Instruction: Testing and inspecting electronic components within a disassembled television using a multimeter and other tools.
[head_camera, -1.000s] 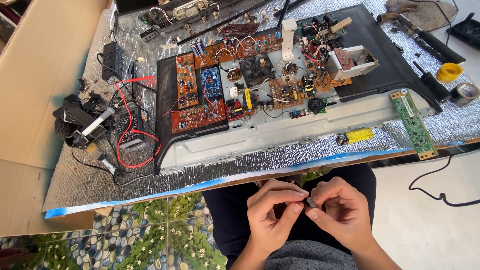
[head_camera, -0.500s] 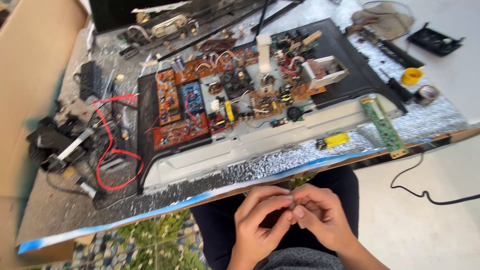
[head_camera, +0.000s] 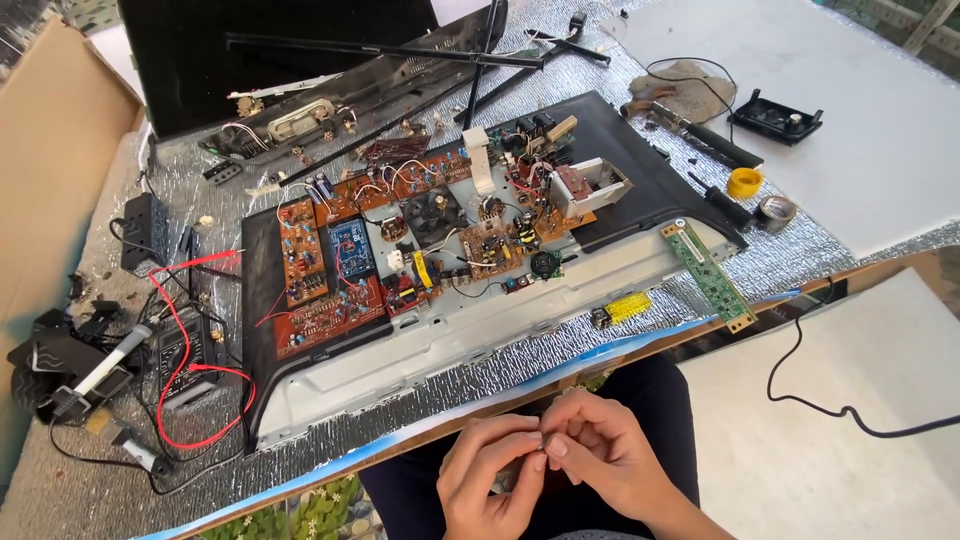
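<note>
Two hands are held together over the lap, left hand (head_camera: 490, 480) and right hand (head_camera: 605, 455); fingers (head_camera: 530, 440) pinched on something too small to tell

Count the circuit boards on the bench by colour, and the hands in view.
Brown circuit boards: at least 4, e.g. and
Blue circuit board: 1
Green strip board: 1
Hands: 2, left hand, right hand
Total: at least 8

Black flat screen panel (head_camera: 280, 60) top left
</note>
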